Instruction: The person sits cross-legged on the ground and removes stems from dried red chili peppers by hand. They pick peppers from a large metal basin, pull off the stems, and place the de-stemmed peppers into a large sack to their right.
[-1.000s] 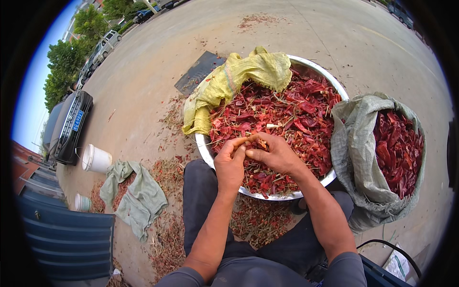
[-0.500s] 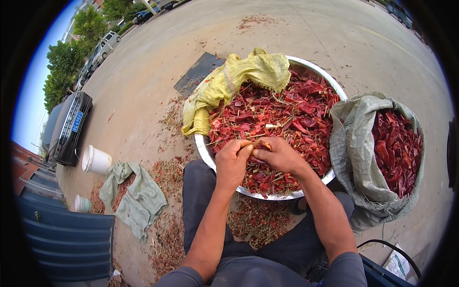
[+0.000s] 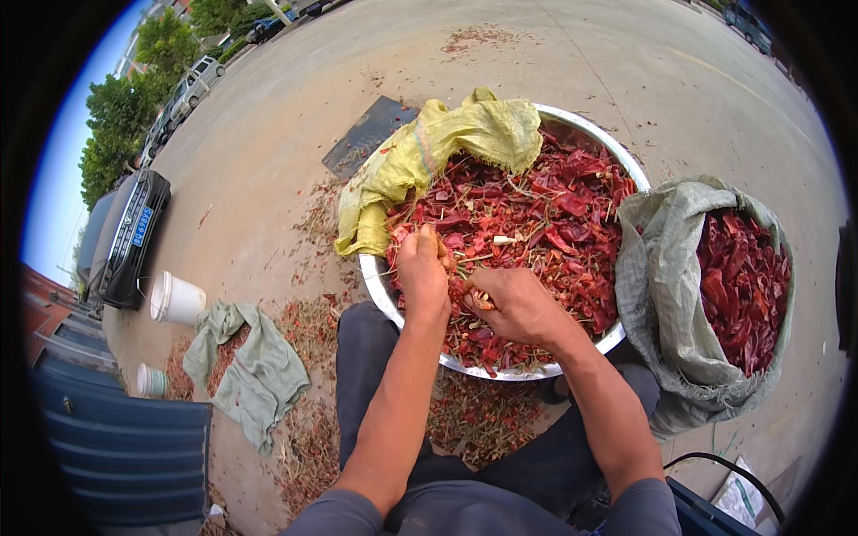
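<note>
Dried red chilies (image 3: 572, 201), mixed with pale stems and broken bits, fill a wide metal basin (image 3: 638, 176) between my knees. Over its near-left part, my left hand (image 3: 422, 272) is closed, fingers bent over the chilies; whatever they hold is hidden. My right hand (image 3: 517, 302) is just to its right and slightly nearer me, apart from it. Its fingers are curled inward, and what they grip is too small to name. A yellow woven sack (image 3: 429, 147) drapes over the basin's far-left rim.
A grey-green woven sack (image 3: 666, 268) of whole dried chilies stands against the basin's right side. At left are a white bucket (image 3: 181, 299), a smaller tub (image 3: 152, 381) and a pale green cloth sack (image 3: 268, 371). Stem litter (image 3: 313, 438) covers nearby ground. A car (image 3: 130, 237) is parked beyond.
My hands were together, pinching at one small brownish piece. Now they have parted: the left has moved up and left, the right slightly down.
</note>
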Motion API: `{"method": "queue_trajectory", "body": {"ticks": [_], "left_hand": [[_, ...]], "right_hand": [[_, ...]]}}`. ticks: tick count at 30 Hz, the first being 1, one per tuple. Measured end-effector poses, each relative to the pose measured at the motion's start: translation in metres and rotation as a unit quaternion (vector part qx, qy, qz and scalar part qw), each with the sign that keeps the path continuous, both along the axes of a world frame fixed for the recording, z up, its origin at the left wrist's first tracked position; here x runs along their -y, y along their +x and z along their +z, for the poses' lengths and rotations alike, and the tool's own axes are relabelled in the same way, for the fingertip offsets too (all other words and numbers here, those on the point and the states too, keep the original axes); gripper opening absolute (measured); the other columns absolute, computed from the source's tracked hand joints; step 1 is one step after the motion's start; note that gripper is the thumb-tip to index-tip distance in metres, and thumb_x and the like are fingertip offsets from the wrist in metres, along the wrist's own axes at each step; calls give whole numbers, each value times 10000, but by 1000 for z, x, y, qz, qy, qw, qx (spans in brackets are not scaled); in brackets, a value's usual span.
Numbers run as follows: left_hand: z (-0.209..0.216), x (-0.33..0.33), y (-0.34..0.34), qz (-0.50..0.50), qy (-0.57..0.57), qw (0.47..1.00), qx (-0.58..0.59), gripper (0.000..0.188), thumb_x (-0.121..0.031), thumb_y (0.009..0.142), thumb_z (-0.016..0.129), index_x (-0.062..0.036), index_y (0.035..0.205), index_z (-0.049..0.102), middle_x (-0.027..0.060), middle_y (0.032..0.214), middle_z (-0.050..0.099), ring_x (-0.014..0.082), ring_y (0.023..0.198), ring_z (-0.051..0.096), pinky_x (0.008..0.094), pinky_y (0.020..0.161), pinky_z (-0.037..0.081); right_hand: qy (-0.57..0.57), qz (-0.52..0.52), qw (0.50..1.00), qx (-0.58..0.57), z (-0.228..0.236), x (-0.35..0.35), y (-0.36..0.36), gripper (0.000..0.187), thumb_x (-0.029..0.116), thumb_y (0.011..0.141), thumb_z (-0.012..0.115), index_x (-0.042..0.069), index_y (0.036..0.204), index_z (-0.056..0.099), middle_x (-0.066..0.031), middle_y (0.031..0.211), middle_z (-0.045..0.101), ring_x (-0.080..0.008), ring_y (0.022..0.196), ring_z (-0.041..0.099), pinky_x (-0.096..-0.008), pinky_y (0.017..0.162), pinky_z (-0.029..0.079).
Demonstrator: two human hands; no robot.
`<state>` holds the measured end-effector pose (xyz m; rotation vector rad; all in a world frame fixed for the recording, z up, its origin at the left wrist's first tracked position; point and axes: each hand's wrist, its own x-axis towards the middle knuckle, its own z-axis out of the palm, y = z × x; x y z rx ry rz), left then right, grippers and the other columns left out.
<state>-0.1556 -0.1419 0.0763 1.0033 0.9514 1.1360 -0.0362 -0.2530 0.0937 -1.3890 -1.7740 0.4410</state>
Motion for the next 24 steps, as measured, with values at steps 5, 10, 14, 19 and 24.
{"method": "queue_trajectory", "body": {"ticks": [5,10,14,19,24], "left_hand": [[22,-124,-44,166,69,979,-101,120,-143,990,568,-25,1011,576,32,762,554,158,630,541,315,607,500],[6,-174,-68,179,327,791,-485,360,-43,858,633,-90,1215,643,145,970,695,290,888,667,386,813,522],[-18,-140,-14,-175,362,755,-518,335,-151,868,636,-60,1190,660,184,1014,691,350,976,647,449,908,492],[-56,-125,14,-261,398,609,-635,199,-137,847,630,6,984,651,216,937,690,411,920,640,508,809,498],[-51,-118,19,-261,271,785,-493,170,-161,922,601,0,963,631,161,872,681,308,806,658,435,735,513]], "right_hand": [[-72,-33,991,-106,1,11,1,168,99,858,668,13,982,594,-215,835,641,-392,776,649,-457,665,503],[-155,-138,860,-467,12,15,32,183,53,1002,526,30,1175,579,-43,807,633,-95,700,641,-229,556,520],[-151,-195,847,-472,3,4,48,244,127,1022,514,31,1239,575,-2,697,568,-63,563,527,-221,495,439],[-145,-222,839,-476,-3,-7,47,243,262,975,632,32,1040,592,32,651,504,-40,507,438,-205,438,350],[-174,-274,872,-366,-2,-9,51,296,327,926,703,74,838,579,36,637,515,-30,498,438,-215,436,334]]}}
